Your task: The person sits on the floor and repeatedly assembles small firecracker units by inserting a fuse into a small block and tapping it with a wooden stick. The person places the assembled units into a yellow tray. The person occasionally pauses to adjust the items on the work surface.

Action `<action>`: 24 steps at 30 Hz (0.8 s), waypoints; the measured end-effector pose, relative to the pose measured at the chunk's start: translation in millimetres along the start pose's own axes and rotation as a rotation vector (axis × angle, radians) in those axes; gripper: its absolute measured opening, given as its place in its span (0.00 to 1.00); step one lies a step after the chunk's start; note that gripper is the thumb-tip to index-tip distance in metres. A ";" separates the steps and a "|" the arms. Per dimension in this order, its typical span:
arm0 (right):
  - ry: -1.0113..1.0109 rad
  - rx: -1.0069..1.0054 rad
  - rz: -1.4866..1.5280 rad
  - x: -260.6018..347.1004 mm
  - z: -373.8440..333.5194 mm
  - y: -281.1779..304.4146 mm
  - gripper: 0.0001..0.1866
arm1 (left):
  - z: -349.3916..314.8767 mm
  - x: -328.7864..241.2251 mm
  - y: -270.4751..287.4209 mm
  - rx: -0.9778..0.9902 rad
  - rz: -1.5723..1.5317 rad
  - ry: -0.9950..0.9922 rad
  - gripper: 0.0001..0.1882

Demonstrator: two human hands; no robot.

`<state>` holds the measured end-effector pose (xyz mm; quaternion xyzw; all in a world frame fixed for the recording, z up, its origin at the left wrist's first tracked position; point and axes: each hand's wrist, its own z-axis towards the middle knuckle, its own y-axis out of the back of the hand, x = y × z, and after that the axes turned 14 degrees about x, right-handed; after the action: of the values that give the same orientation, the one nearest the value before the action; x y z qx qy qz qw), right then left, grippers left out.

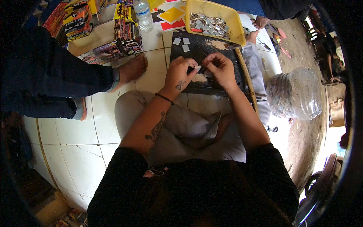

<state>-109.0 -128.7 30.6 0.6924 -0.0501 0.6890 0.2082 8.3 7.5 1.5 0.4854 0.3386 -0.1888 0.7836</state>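
My left hand is closed in a pinch above the black board. A small pale piece shows at its fingertips; its kind is too small to tell. Close beside it, my right hand also pinches with thumb and index finger; what it grips is hidden. A few small square grey-white pieces lie on the board's far left corner. Along the board's right edge rests a long wooden handle, its far end by the yellow basin. That basin holds many small grey metal-looking pieces.
Colourful toy trucks and a clear water bottle stand at the far left. Another person's bare foot is on the white tiles to my left. A large plastic-wrapped bundle sits at the right.
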 end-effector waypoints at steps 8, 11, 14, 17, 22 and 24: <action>0.059 -0.060 -0.070 3.2 -5.2 -1.7 0.04 | -0.5 -5.4 1.1 -0.011 -0.140 -0.015 0.10; 0.044 -0.061 -0.036 1.4 -7.3 3.9 0.04 | 0.0 -6.0 3.6 -0.008 -0.292 -0.031 0.11; 0.121 -0.067 0.069 0.1 -9.1 2.9 0.05 | 1.7 -6.5 3.2 -0.072 -0.382 -0.062 0.10; 0.097 -0.098 0.078 2.6 -11.7 -0.1 0.04 | 1.2 -5.8 1.7 -0.067 -0.353 -0.027 0.09; 0.010 -0.124 -0.081 9.8 -11.2 -0.8 0.03 | 0.5 -1.7 -1.7 -0.078 -0.147 -0.018 0.09; 0.022 -0.136 -0.098 9.9 -9.2 -3.2 0.03 | 0.5 -0.2 -3.7 -0.086 -0.108 -0.028 0.09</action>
<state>-115.9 -120.4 39.2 0.6707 -0.0608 0.6804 0.2889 6.0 5.3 -0.5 0.4298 0.3611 -0.2229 0.7970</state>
